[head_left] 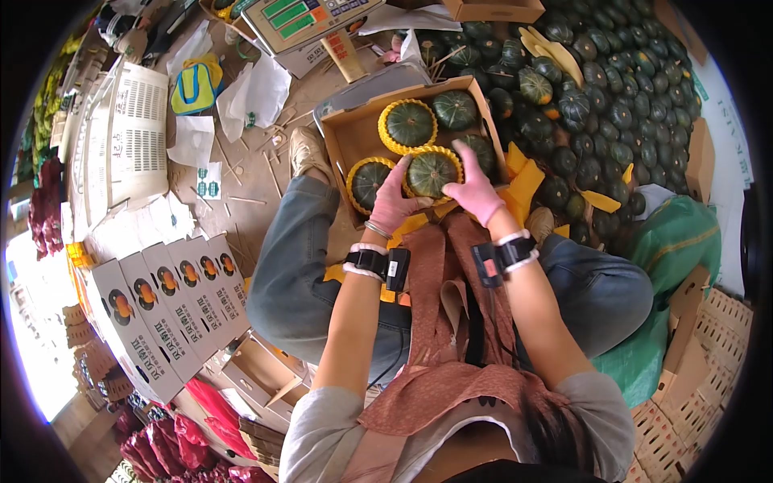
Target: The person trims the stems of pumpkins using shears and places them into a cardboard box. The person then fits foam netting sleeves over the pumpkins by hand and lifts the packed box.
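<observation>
Both my hands, in pink gloves, hold one green squash [431, 173] in a yellow foam net, over the near side of an open cardboard box [345, 133]. My left hand [392, 198] grips its left side and my right hand [477, 187] its right side. Inside the box are a netted squash [409, 125] at the back, another netted one [370, 184] at the left, a bare squash [455, 110] at the back right and one more [478, 153] partly behind my right hand. The box rests on a scale platform [378, 87].
A scale display [291, 18] stands behind the box. Many green squashes [596, 105] are heaped at the right, with yellow foam nets [525, 179] beside them. Printed cartons [161, 314] and a white crate [138, 133] stand left. A green sack [672, 258] lies right.
</observation>
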`<state>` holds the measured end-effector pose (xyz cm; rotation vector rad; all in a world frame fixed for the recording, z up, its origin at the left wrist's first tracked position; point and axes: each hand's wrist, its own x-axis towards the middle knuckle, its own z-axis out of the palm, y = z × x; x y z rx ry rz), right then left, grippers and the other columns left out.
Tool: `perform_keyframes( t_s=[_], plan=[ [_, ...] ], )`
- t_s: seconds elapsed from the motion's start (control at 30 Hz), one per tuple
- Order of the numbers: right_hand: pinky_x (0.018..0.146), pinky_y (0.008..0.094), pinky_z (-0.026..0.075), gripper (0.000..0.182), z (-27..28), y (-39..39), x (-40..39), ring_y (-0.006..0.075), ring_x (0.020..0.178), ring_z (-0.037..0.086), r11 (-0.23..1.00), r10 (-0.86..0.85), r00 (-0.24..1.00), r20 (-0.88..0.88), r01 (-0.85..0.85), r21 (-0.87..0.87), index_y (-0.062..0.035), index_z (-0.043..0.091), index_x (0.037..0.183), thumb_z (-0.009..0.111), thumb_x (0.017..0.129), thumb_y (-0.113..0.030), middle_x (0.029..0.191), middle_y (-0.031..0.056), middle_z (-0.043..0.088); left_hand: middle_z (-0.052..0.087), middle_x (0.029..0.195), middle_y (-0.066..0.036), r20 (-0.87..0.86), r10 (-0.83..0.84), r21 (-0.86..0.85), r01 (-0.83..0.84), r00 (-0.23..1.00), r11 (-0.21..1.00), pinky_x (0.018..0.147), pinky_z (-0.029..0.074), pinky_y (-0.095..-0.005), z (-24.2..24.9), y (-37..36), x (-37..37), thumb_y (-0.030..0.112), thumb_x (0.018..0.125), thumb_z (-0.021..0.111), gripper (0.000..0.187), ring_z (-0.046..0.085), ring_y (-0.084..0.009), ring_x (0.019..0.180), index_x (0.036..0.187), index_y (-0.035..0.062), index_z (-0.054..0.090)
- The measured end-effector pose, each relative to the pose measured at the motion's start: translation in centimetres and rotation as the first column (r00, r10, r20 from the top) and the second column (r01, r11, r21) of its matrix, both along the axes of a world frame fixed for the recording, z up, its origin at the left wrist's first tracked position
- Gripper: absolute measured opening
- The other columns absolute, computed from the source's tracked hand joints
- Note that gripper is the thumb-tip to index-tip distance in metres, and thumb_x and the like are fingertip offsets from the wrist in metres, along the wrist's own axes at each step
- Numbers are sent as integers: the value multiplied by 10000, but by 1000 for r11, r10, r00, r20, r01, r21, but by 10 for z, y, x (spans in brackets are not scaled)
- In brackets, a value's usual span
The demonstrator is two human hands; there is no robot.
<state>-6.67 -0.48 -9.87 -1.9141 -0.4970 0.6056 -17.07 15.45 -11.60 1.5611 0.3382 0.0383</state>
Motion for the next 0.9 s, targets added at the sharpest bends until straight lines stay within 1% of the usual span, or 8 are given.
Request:
perform_keyframes(
  t_s=[0.1, 0.13, 0.3, 0.37, 0.43, 0.67, 0.8, 0.9],
  plan=[
    [1065, 428, 261, 1192, 15, 20, -6, 400, 1268, 279, 997, -57, 996, -63, 61, 51, -28, 95, 1414, 835, 538, -354, 1328, 308, 279, 427, 1329, -123, 198, 11, -140, 17, 980, 990, 1014, 351, -315, 19, 3, -3, 237, 668, 809, 917, 422, -196, 1204, 1382, 6, 283],
    [1042, 454, 281, 1267, 49, 37, -11, 407, 1227, 298, 957, -61, 994, 90, 84, -276, -24, 106, 1405, 843, 463, -442, 1256, 305, 334, 406, 1349, -124, 270, 82, -280, -3, 960, 960, 1016, 354, -331, 37, 3, -6, 297, 684, 794, 892, 424, -224, 1208, 1375, 15, 304],
    [977, 454, 338, 884, 43, 124, -1, 368, 1132, 367, 993, -92, 902, 422, 112, -23, -37, 347, 1251, 777, 522, -292, 1181, 221, 396, 502, 1237, -164, 233, 577, -500, -413, 782, 761, 979, 381, -337, 44, 46, -22, 219, 930, 510, 454, 499, -241, 1121, 1295, -16, 375],
    [901, 467, 373, 853, 35, 165, -6, 393, 1100, 378, 992, -102, 889, 447, 121, -15, -156, 379, 1247, 785, 508, -281, 1211, 202, 366, 573, 1129, -178, 125, 691, 365, -681, 712, 635, 936, 414, -343, 27, 53, -29, 176, 938, 486, 404, 559, -251, 1046, 1277, -28, 405],
    [857, 486, 381, 827, 20, 192, -8, 402, 1111, 369, 990, -22, 803, 596, 99, -98, -229, 404, 1228, 788, 500, -318, 1228, 188, 346, 572, 1129, -185, 254, 581, 624, -590, 773, 512, 891, 434, -335, -38, 58, -40, 214, 953, 460, 403, 560, -232, 1024, 1281, -16, 416],
    [847, 502, 369, 681, -7, 208, -20, 407, 1175, 365, 695, 480, 784, 393, -66, -716, -251, 417, 1250, 716, 641, -316, 1273, 206, 358, 595, 1069, -180, -96, 668, 320, -613, 738, 723, 843, 442, -324, -55, 48, -42, 225, 979, 389, 380, 564, -231, 931, 1274, -11, 430],
    [874, 502, 356, 676, 2, 212, -12, 413, 1188, 357, 699, 414, 879, 234, -143, -701, -280, 439, 1237, 723, 624, -280, 1304, 196, 349, 502, 1074, -1, -49, 708, -217, -699, 704, 681, 784, 413, -195, -67, 49, -45, 87, 974, 396, 344, 465, -72, 908, 1311, 20, 402],
    [892, 506, 339, 641, -4, 200, -19, 410, 1192, 351, 826, 272, 889, 369, -19, -564, -279, 457, 1228, 705, 638, -261, 1322, 194, 341, 575, 994, -42, -62, 707, -74, -710, 704, 701, 829, 440, -275, -80, 52, -48, 236, 982, 414, 301, 520, -138, 938, 1195, 30, 471]
  ],
)
